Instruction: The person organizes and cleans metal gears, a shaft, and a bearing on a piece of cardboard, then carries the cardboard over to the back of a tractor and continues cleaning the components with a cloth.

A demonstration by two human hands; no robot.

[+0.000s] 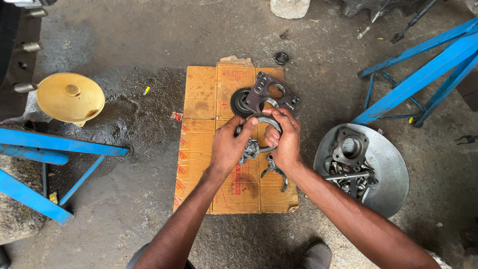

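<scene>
The concrete floor point(139, 209) is carrying everything, oil-stained and wet in patches; blue frames point(423, 74) are standing off to either side, clear of the working spot; a flattened cardboard point(199, 149) is lying in the middle, seemingly to be keeping the parts off the grit; a round metal pan point(393, 174) is sitting to the right, gathering loose parts together, a dark housing point(351, 147) among them; a yellow funnel point(69, 97) is resting at the left; on the cardboard a sprocket point(239, 102) and a dark plate point(271, 92) are lying side by side, touching, just beyond the hands; a fork point(275, 172) is lying under the right wrist; the left hand point(228, 147) and right hand point(284, 139) are both closing on a steel ring point(259, 119), held above the cardboard between thumbs and fingers, probably for steadiness; a small grey part point(249, 149) is hanging just below it, at the left palm.
</scene>
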